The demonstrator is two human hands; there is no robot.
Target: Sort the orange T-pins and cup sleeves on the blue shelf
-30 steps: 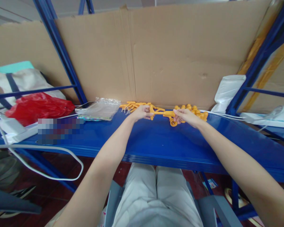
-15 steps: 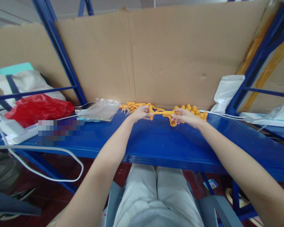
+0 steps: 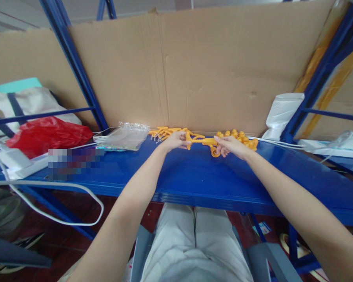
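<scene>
Both my arms reach forward over a blue metal shelf (image 3: 194, 176) to its back edge. My left hand (image 3: 176, 140) and my right hand (image 3: 228, 145) grip the two ends of one orange plastic piece (image 3: 204, 141) with a ring at its lower end. Behind my left hand lies a loose pile of orange plastic parts with small metal chains (image 3: 164, 132). A second cluster of orange parts (image 3: 244, 138) sits behind my right hand.
Clear plastic bags (image 3: 125, 135) lie left of the orange parts, over a phone. A red bag (image 3: 47, 133), a canvas tote (image 3: 26, 100) and white cables (image 3: 47, 196) are at the left. A white bag (image 3: 284, 113) and a power strip (image 3: 326, 147) are at the right. Cardboard (image 3: 208, 70) backs the shelf.
My right hand shifted slightly on the orange piece and curled its fingers around it. My left hand stayed in place.
</scene>
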